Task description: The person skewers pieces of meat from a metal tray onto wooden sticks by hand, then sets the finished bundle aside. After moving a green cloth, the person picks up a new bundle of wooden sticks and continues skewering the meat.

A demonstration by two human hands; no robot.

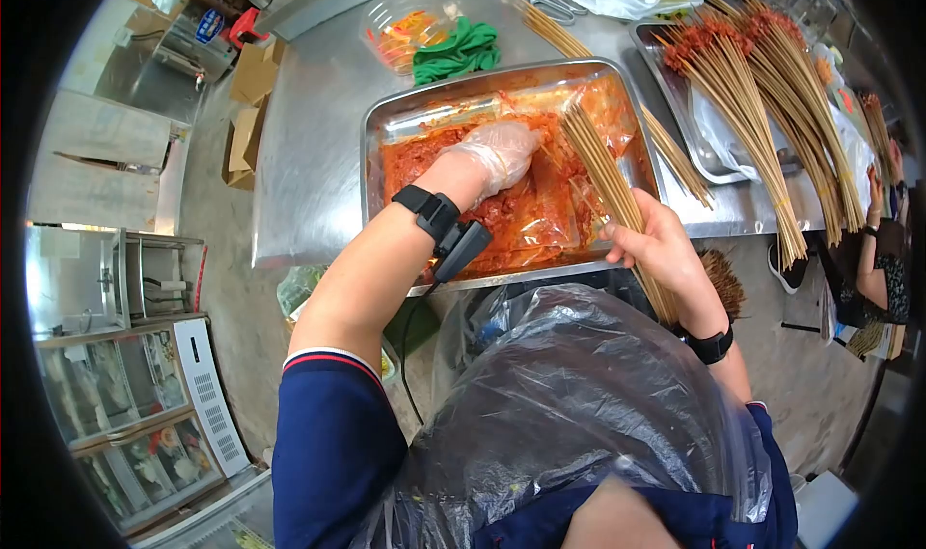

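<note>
My left hand (498, 153), in a clear plastic glove, is down in a metal tray (366, 163) of red marinated meat (410, 158). Its fingers look curled in, and whatever they hold is hidden. A bundle of bamboo skewers (610, 182) is in my bare right hand (660, 245), at the tray's right front corner. The bundle slants over the tray, its upper ends close to a sauce-smeared plastic sheet (555, 211) lying inside.
Loaded skewers (719, 76) lie fanned on a second tray (666, 71) at right. Behind are scissors (545, 1), a green cloth (458, 51), a clear bowl (381, 18) and loose skewers (555, 33). Another person's arm (873, 260) shows at far right.
</note>
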